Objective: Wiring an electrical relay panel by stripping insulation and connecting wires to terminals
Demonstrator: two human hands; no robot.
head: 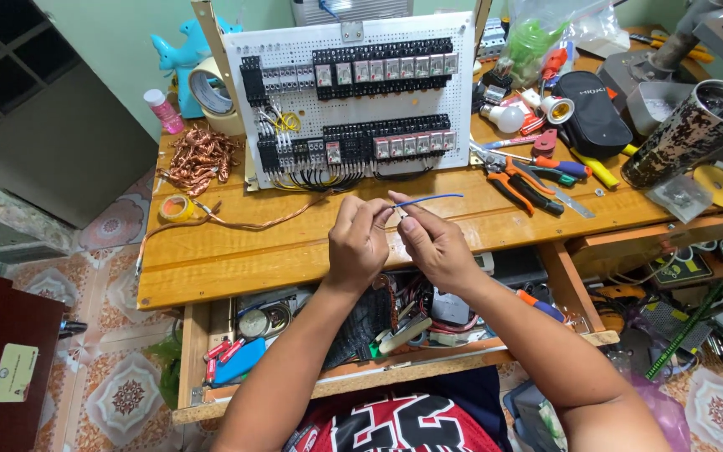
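Blue, thin and slightly curved, the short wire sticks out rightward, pinched between left hand and right hand above the wooden table

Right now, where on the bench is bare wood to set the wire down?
The bench is bare along its front strip, from the tape roll across to under the left hand and right hand, which hold the blue wire. It is crowded right of the relay board: pliers, screwdrivers, black pouch. Copper scraps fill the left rear.

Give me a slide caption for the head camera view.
Both hands, left and right, pinch a blue wire before a white relay board.
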